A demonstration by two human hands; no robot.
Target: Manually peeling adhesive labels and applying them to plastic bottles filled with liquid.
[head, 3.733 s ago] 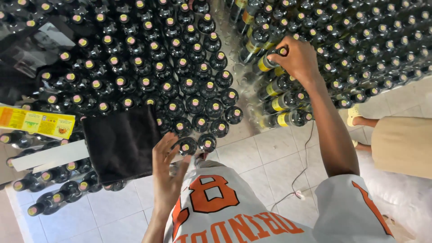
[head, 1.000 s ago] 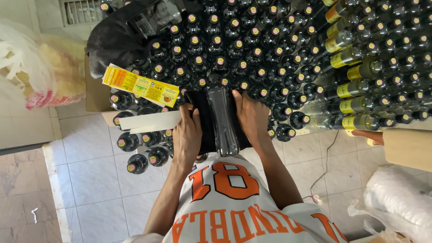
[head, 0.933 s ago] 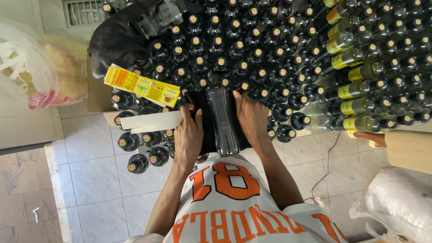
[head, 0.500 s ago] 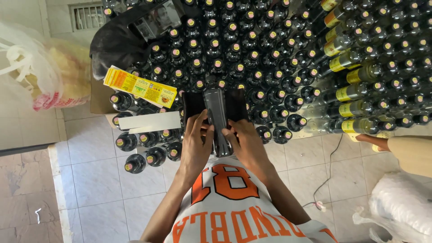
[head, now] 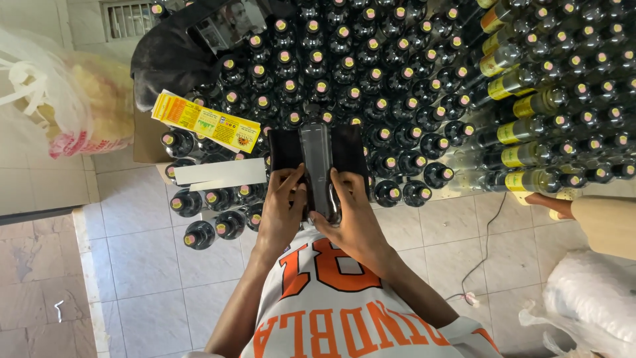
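Head view
Left hand [head: 281, 212]: closed on the left side of a dark bottle [head: 318, 166], fingers wrapped over its lower end.
Right hand [head: 354, 212]: closed on the right side of the same bottle, thumb on its lower part.
Bottle: lying flat, lengthwise away from the person, on a black cloth [head: 286, 149] that shows on both sides of it; it sits just in front of the person's chest, at the near edge of the bottle crowd.
Standing bottles [head: 331, 73]: dark, with pale round caps, packed close in rows over the floor beyond and to both sides of the hands.
Labelled bottles [head: 523, 129]: at the right, lying tilted, with yellow labels.
Yellow label sheet [head: 205, 122]: resting on caps to the left of the cloth.
White strip [head: 218, 174]: just below the sheet, near the left hand.
Plastic bag [head: 59, 93]: far left, holding something yellowish.
Floor [head: 132, 265]: pale tiles.
Cable [head: 487, 245]: thin, on the tiles at the right.
Other person's hand [head: 553, 204]: at the right edge, near the labelled bottles.
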